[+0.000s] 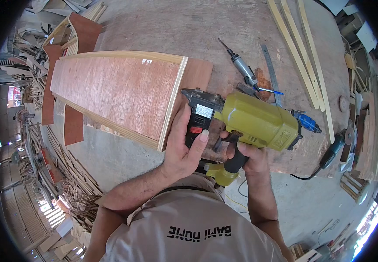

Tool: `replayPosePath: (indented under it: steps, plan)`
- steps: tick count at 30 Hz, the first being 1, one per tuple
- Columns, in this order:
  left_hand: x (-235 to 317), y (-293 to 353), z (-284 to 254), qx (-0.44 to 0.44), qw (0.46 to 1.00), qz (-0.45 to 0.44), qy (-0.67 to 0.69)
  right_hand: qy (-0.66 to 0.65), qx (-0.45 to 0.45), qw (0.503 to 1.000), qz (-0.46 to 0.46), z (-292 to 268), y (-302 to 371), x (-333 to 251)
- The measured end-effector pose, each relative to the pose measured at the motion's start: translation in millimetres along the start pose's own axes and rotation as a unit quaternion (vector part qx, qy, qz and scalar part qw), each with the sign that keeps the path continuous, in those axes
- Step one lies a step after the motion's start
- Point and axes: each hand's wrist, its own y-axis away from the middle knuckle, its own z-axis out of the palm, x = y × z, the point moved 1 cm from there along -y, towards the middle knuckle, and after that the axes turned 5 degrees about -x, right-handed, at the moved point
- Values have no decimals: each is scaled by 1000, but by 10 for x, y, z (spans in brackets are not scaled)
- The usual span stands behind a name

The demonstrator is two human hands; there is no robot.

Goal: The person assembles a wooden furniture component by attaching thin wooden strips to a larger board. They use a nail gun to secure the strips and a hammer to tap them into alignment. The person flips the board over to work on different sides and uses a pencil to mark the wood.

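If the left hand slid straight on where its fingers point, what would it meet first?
The left hand would probably meet the nail gun's black nose first; depth against the panel's pale edge strip is unclear.

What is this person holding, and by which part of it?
A yellow-green nail gun: the right hand grips its black handle, while the left hand holds the black magazine near its nose.

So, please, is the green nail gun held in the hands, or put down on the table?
The nail gun is held: the right hand grips its black handle, the left hand holds its black magazine.
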Motion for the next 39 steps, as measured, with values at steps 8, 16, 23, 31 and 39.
replayPosePath:
  steps: [8, 16, 23, 31, 39]
  plan:
    - [14, 35, -31, -12, 1000, -1, 17, -48, -41, 998, 19, -161, 65, 106]
    - [53, 235, -72, -40, 999, -1, 9, -6, -26, 1000, 11, -125, 190, 224]
    - [340, 593, -528, -127, 966, 128, -183, -35, -53, 998, -1, -236, 314, 281]
    - [-157, 634, -944, 255, 844, -311, 354, -30, -27, 999, -25, -118, 266, 281]
    - [-199, 341, -734, 224, 846, -254, 412, -21, -53, 998, -13, -150, 228, 281]
